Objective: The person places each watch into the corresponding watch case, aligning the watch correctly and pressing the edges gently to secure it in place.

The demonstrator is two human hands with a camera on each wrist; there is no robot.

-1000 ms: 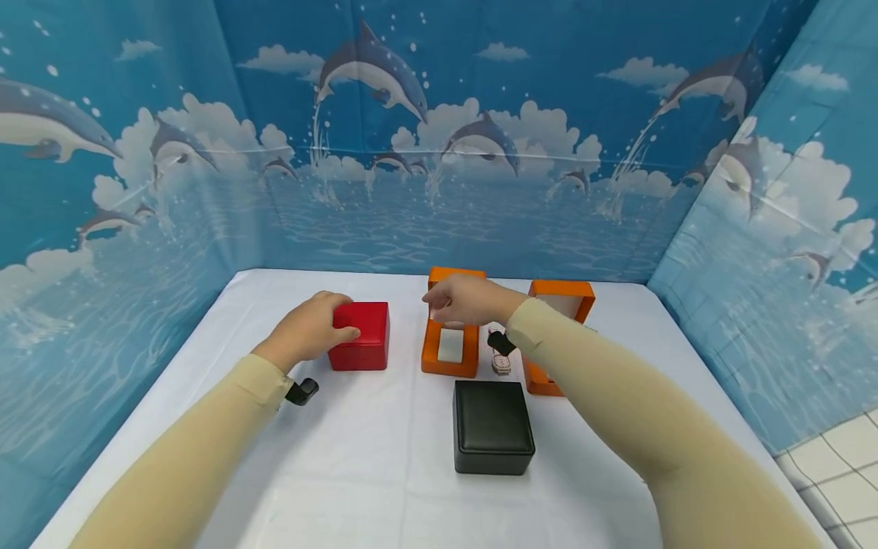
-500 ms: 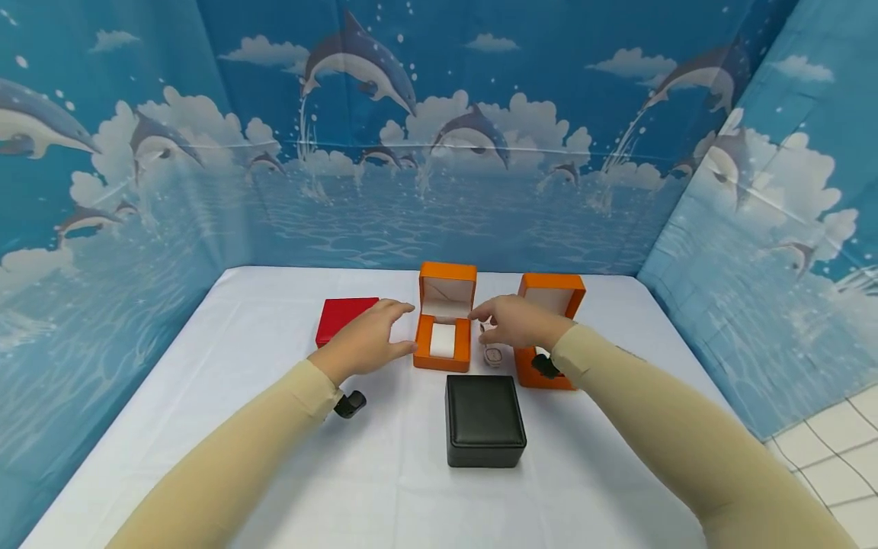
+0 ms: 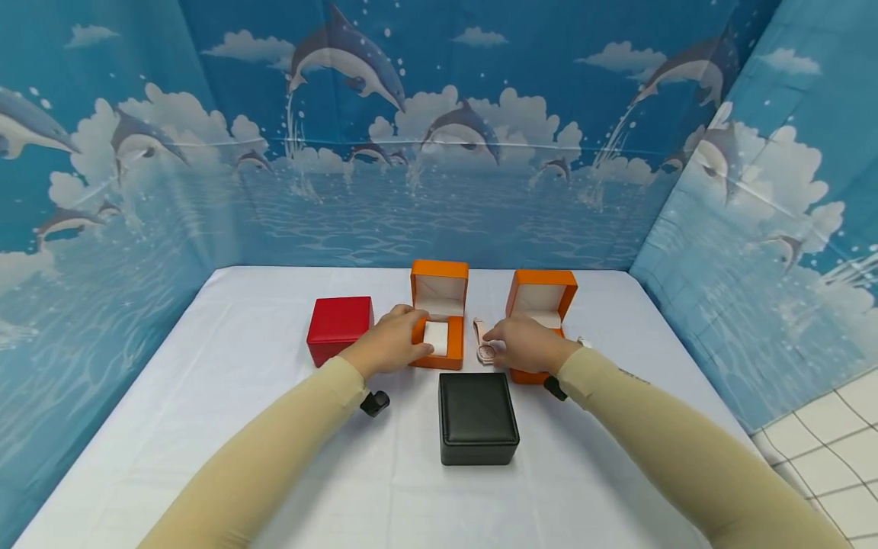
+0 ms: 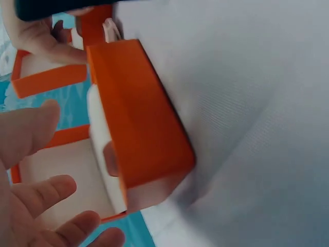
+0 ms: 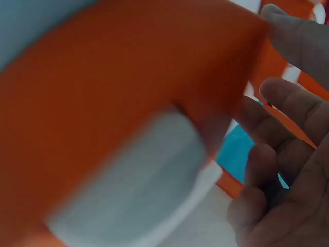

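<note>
My left hand (image 3: 391,341) reaches over the left side of the middle orange watch box (image 3: 456,347), which stands with its lid up and a white cushion (image 3: 436,336) inside. In the left wrist view its fingers (image 4: 51,193) are spread, with nothing between them. A pink-strapped wristwatch (image 3: 485,353) lies on the cloth between the two orange boxes. Right beside it is my right hand (image 3: 531,345), thumb and index finger extended at the watch's edge. That hand partly hides the second orange watch box (image 3: 543,277), also with its lid raised; its orange side (image 5: 128,56) fills much of the right wrist view, blurred.
A shut black box (image 3: 478,418) stands in front of the orange boxes. To the left is a closed red box (image 3: 339,324), partly behind my left hand. A white cloth (image 3: 274,351) covers the table, and a dolphin-print curtain (image 3: 329,206) rises behind its far edge.
My left hand has come off the red box and moved right to the middle orange box. My right hand has moved from over that box to the right, down beside the watch.
</note>
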